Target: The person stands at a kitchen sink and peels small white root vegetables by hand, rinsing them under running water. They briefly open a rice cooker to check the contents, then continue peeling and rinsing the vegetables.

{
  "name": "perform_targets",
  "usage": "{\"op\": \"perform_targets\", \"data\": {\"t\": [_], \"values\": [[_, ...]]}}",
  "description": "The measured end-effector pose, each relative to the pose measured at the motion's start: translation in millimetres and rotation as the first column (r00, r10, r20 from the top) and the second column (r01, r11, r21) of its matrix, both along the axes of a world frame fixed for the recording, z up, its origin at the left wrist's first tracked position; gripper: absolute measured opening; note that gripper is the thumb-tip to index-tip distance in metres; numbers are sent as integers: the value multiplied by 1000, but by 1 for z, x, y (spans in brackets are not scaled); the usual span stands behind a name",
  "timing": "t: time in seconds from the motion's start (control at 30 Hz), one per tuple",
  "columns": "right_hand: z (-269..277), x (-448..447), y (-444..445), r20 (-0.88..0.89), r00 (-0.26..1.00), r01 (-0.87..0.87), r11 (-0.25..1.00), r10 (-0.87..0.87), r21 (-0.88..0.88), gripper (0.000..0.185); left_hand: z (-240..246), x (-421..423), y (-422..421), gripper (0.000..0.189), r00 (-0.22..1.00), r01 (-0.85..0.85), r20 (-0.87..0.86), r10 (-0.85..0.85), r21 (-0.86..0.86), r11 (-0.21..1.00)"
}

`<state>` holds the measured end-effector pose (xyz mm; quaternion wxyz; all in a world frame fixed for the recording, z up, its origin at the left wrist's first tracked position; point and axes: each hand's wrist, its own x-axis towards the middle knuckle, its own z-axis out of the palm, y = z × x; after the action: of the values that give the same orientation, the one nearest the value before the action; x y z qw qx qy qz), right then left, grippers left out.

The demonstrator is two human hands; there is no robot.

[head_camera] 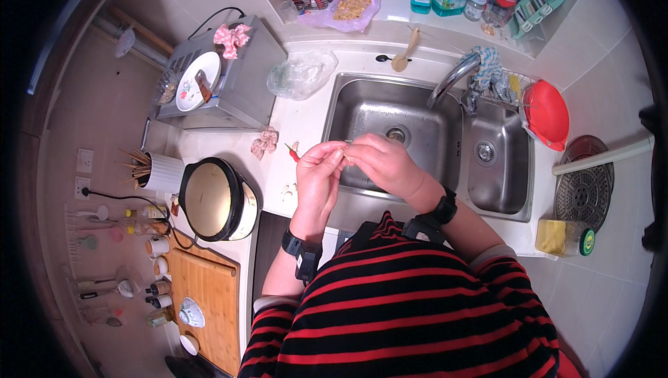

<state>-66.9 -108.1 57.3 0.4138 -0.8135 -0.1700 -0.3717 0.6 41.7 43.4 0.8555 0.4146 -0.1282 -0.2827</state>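
My left hand (pixel 322 169) and my right hand (pixel 383 161) meet at the fingertips over the near left part of the large steel sink basin (pixel 365 111). Between the fingertips is a small pale piece that looks like a garlic clove (pixel 345 155), mostly hidden by the fingers. On the white counter just left of my left hand lie a red chili pepper (pixel 293 154) with a green stem and a pale clove (pixel 295 145). Several more pale cloves (pixel 286 190) lie nearer to me on the same counter.
A curved faucet (pixel 454 78) reaches over the large basin. A clear plastic bag (pixel 302 75) and a crumpled cloth (pixel 264 143) lie on the counter. To the left stand a round electric griddle (pixel 211 199) and a wooden cutting board (pixel 209 294). A red basin (pixel 547 114) sits right of the sink.
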Motion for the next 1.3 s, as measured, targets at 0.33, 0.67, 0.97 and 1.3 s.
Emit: {"op": "perform_targets", "data": {"t": [0.33,0.67,0.97,1.3], "values": [[-2,3,0,49,999,23,997,-19,-75,8,0,0,1,13,999,-15,-41,16,22,1000],[-5,0,0,-4,999,40,998,-40,-48,8,3,0,-1,13,998,-31,-45,32,14,999],[-18,4,10,-439,867,94,789,235,607,14,5,2,-2,17,982,-176,78,171,75,982],[-27,7,19,-361,858,31,666,364,745,11,-2,1,5,20,981,-141,158,115,165,976]]}}
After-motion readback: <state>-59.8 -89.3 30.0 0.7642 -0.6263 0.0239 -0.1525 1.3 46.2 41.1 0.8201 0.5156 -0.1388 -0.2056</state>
